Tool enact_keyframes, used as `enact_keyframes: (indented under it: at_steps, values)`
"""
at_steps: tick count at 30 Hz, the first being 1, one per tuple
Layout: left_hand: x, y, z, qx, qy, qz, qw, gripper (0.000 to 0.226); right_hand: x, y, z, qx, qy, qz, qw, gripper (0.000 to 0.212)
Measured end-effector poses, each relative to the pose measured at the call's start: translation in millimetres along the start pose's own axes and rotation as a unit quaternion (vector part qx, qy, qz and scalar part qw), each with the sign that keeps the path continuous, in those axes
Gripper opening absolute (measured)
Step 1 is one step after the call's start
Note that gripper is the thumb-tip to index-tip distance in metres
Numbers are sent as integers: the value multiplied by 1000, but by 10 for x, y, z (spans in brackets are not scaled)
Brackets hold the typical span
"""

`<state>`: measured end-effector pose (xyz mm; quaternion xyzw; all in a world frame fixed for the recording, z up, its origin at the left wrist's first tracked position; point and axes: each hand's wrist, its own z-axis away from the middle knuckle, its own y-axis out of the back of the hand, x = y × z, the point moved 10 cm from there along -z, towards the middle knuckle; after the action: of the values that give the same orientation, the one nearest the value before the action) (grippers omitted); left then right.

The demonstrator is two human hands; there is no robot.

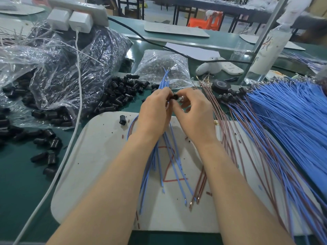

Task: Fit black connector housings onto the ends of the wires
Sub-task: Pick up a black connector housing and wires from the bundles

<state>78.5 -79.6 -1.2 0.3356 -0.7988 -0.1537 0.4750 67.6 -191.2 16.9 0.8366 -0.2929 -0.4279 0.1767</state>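
**Left edge of the green counter [21, 183]:** crinkled clear plastic bag [58, 82], spilling short black cylindrical plastic housings [47, 151] loose toward the near-left corner.

**White charging cable [77, 96]:** runs from the back-left over the bag and down to the near edge.

**White rounded-corner board [99, 156]:** near-centre of the counter. One spare black housing [122, 120] lies at its back-left corner.

**Left hand [154, 112]:** above the board's back edge. Its fingers are curled round a bunch of thin blue wires [163, 80]. The terminal ends stick up beyond the hand and the tails fan out over the board.

**Held housing [174, 97]:** small and black, between the fingertips of both hands, lifted off the board.

**Right hand [196, 114]:** thumb and forefinger pinch the held housing's right end, with the other fingers loosely curled. Whether a wire end is already inside cannot be told.

**Right of the board:** reddish-brown wires [230, 129], then a thick sheaf of blue wires [292, 112] reaching the right edge.

**Hazards, as judged:**
- A terminal pushed in askew may bend or seat only halfway, and then pull out.
- A neighbouring wire from the tight bunch may snag at the housing mouth.
- The light pinch may let the held housing slip and roll into the loose stock.
- Forearms resting over the fanned tails may drag the wires off the board.
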Motion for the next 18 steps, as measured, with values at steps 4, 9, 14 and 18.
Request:
enact_keyframes:
  at_steps: [4, 9, 14, 18]
  values:
    - [-2, 39, 7, 4, 10, 6, 1000, 13, -13, -3, 0, -15, 3, 6, 1000, 14]
    - [-57, 49, 8, -1, 30, 1, 1000, 14, -17, -41, 3, -40, 6, 10, 999, 14]
    - [-68, 47, 9, -3, 31, -4, 999, 16, -12, -55, 2, -53, 9, 6, 999, 14]
    - [-101, 74, 9, 8, 39, 13, 999, 16, 7, -19, -25, -54, -10, -47, 997, 15]
